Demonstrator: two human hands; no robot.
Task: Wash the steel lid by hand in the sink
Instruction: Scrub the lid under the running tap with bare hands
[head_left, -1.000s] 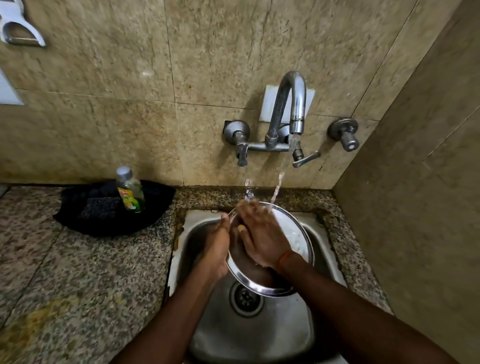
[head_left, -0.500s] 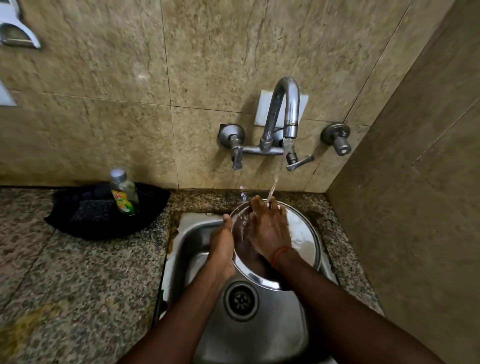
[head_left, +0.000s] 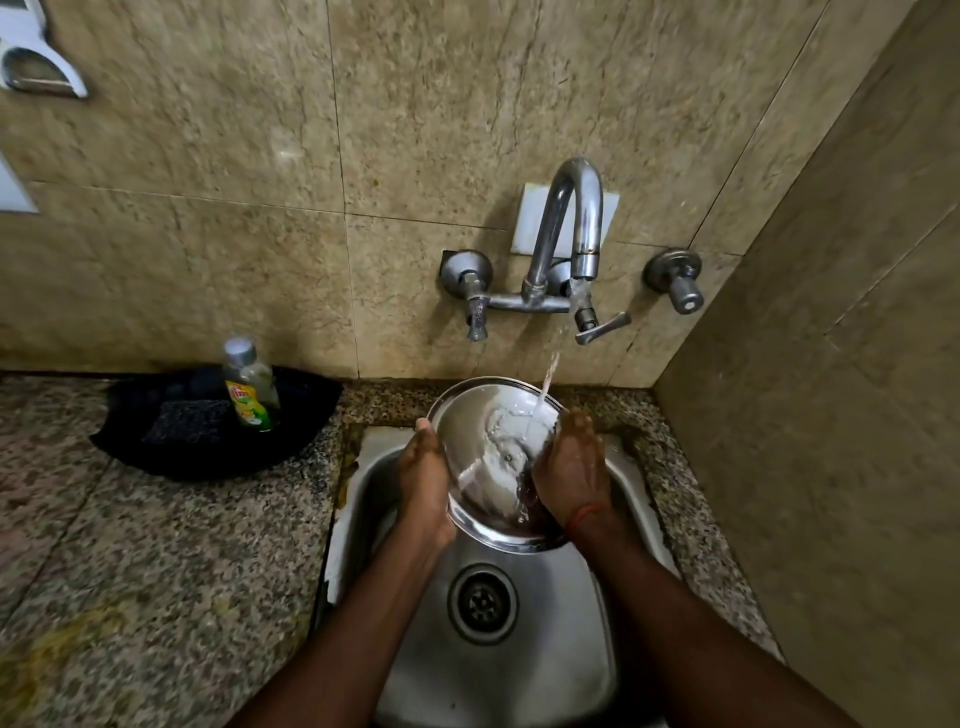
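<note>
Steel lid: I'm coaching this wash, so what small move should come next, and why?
Probably turn the steel lid a little between the left hand and right hand. The water stream lands on the upper right of its face and runs down beside the right hand, so the left side seems less rinsed.

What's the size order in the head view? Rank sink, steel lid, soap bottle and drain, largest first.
1. sink
2. steel lid
3. soap bottle and drain: they look about alike, so unranked; the bottle stands farther from the camera.
</note>
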